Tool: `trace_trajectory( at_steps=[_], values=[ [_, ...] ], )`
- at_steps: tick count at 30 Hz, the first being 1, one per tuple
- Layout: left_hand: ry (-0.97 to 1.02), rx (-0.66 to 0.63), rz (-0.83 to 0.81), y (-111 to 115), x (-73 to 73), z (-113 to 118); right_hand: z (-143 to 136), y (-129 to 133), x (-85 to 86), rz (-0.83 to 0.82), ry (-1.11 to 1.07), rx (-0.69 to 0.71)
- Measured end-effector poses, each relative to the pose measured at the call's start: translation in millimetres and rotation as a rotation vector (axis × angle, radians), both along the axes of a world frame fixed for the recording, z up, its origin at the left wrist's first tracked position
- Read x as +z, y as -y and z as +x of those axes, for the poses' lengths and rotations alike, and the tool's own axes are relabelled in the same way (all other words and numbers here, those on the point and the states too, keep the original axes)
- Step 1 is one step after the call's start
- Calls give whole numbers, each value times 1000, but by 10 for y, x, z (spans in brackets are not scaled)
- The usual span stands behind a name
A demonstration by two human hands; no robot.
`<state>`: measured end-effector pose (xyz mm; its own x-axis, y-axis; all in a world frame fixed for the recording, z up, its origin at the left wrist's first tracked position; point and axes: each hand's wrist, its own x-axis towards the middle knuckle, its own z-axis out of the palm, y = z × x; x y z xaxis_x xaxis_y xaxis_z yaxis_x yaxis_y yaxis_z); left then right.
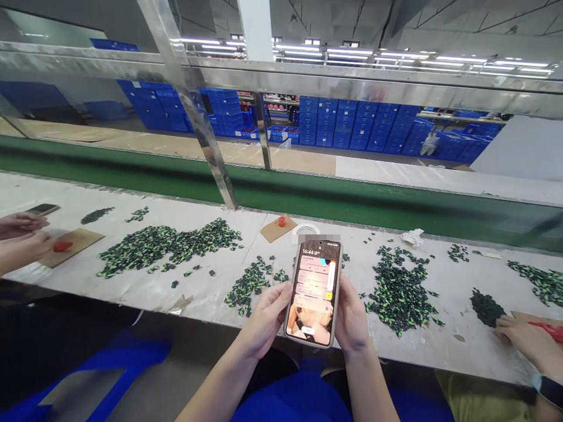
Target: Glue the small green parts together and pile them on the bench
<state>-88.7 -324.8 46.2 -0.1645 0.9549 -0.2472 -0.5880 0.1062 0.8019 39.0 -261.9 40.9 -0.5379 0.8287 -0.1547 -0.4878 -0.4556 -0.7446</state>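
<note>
Both my hands hold a smartphone [311, 293] upright above the table's front edge, its lit screen toward me showing 16:44 and several notification cards. My left hand [267, 313] grips the phone's left side, thumb along the edge. On the other side, my right hand [352, 316] closes round the right edge; its fingers are partly hidden behind the phone. Just left of the phone lies a small pile of black and green pieces [248, 286]. A larger pile of the same pieces [398, 293] spreads to the right of my right hand.
Behind the phone are a white tape roll [307, 231] and a red cup [281, 221] on cardboard [269, 232]. Co-workers' hands show at left [26, 237] and right [525, 337]. A metal post [206, 140] rises beside a green conveyor belt [281, 190].
</note>
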Motion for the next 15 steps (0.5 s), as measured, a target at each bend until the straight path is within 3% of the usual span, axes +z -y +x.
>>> trace_trajectory(
  at_steps=[6, 9, 12, 15],
  values=[
    [55, -82, -29, 16, -35, 159, 111, 63, 87, 13, -2, 18],
    [55, -109, -26, -63, 38, 127, 247, 67, 62, 86, 34, -42],
    [24, -141, 1, -275, 342, -12, 518, 31, -46, 177, 109, -250],
    [-107, -112, 51, -633, 896, -174, 892, -25, -231, 185, 258, -494]
  ],
)
